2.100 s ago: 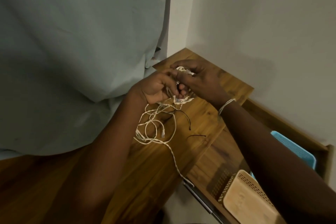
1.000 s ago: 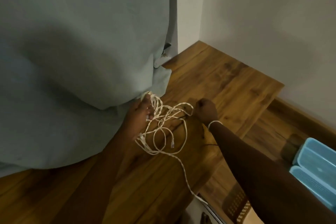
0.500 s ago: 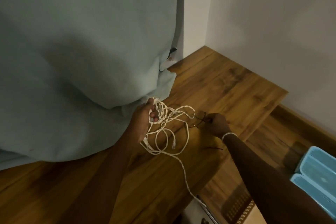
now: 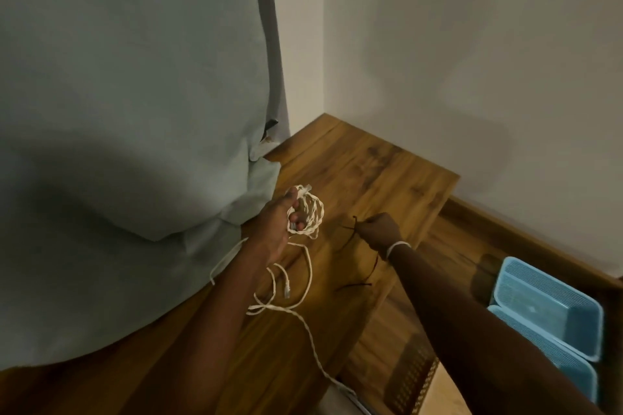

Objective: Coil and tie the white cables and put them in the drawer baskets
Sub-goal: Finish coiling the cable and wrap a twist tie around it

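Now left hand [image 4: 274, 231] grips white cable coil [image 4: 308, 212]; right hand [image 4: 379, 229], just beside, pinches dark tie [image 4: 352, 234].

A large pale green cloth [image 4: 128, 131] hangs on the left and covers the near left part of the wooden table [image 4: 364, 172]. Behind the table, white walls [image 4: 472, 61] meet in the far corner.

Wooden desktop [image 4: 381, 178], loose white cable [image 4: 305, 283], thin dark ties [image 4: 354, 285]
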Demonstrator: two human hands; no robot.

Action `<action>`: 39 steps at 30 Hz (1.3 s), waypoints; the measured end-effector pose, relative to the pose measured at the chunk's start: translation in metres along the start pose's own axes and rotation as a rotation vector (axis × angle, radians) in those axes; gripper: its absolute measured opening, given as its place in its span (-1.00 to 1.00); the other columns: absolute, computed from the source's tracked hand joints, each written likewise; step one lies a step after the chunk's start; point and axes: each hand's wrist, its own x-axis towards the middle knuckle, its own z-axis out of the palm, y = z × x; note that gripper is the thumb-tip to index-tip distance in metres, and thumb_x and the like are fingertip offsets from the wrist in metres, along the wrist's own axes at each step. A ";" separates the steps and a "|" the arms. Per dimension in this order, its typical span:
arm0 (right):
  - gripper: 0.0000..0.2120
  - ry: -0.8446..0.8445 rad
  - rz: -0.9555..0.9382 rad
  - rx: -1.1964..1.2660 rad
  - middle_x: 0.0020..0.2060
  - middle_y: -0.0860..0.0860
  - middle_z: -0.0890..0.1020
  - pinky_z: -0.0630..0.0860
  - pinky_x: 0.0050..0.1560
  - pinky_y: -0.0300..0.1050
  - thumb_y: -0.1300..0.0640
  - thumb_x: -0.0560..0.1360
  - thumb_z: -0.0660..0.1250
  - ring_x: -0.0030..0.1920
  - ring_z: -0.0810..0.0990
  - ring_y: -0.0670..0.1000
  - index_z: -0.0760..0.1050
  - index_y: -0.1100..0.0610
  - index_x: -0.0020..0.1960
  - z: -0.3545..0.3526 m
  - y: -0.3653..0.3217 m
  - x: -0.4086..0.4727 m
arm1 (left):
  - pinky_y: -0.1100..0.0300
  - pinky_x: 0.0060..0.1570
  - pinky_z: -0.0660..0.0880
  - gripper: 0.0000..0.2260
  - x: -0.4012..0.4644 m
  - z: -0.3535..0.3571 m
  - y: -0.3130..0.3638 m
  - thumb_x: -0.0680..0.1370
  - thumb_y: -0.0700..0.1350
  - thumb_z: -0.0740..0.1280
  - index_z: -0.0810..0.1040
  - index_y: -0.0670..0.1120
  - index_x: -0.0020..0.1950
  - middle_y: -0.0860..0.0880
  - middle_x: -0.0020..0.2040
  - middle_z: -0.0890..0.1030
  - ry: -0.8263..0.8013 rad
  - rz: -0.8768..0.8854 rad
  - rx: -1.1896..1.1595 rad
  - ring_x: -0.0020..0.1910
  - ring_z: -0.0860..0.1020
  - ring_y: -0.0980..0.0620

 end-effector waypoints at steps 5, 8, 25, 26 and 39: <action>-0.70 -0.061 -0.019 -0.203 -0.36 0.18 0.60 0.50 -0.24 -0.07 0.07 0.47 0.42 -0.29 0.60 0.13 0.63 0.31 -0.27 0.034 -0.004 -0.001 | 0.30 -0.44 0.32 -0.71 -0.004 -0.021 0.002 0.66 -0.03 0.18 0.63 -0.13 0.18 0.03 -0.41 0.26 -0.037 -0.003 0.005 -0.49 0.27 0.16; -0.70 -0.073 -0.035 -0.281 -0.16 0.18 0.70 0.60 -0.08 -0.02 0.01 0.49 0.45 -0.09 0.68 0.14 0.70 0.28 -0.09 0.041 0.003 0.000 | 0.32 -0.48 0.30 -0.72 -0.009 -0.041 -0.001 0.66 -0.06 0.17 0.60 -0.16 0.20 0.05 -0.36 0.28 -0.008 0.003 -0.050 -0.49 0.26 0.19; -0.77 -0.020 -0.405 0.245 -0.41 0.16 0.58 0.37 -0.47 -0.22 0.14 0.52 0.44 -0.49 0.41 -0.11 0.62 0.27 -0.24 -0.041 -0.101 -0.095 | 0.27 -0.46 0.31 -0.67 0.004 -0.016 -0.007 0.65 -0.01 0.22 0.56 -0.22 0.22 0.04 -0.47 0.34 0.071 -0.009 0.052 -0.52 0.30 0.17; -0.74 0.019 -0.440 0.245 -0.44 0.15 0.56 0.37 -0.47 -0.21 0.15 0.52 0.44 -0.50 0.40 -0.11 0.60 0.28 -0.27 -0.036 -0.104 -0.102 | 0.25 -0.44 0.31 -0.68 0.005 -0.008 -0.005 0.64 0.00 0.23 0.56 -0.23 0.18 0.03 -0.45 0.36 0.082 -0.015 0.056 -0.54 0.32 0.17; -0.65 0.373 -0.392 0.487 -0.49 0.28 0.48 0.48 -0.51 -0.06 0.22 0.50 0.39 -0.52 0.54 0.20 0.40 0.35 -0.38 -0.028 -0.104 -0.112 | 0.19 -0.42 0.36 -0.64 0.003 0.047 0.020 0.60 0.09 0.27 0.50 -0.17 0.23 -0.06 -0.27 0.55 0.115 0.121 0.149 -0.43 0.46 0.07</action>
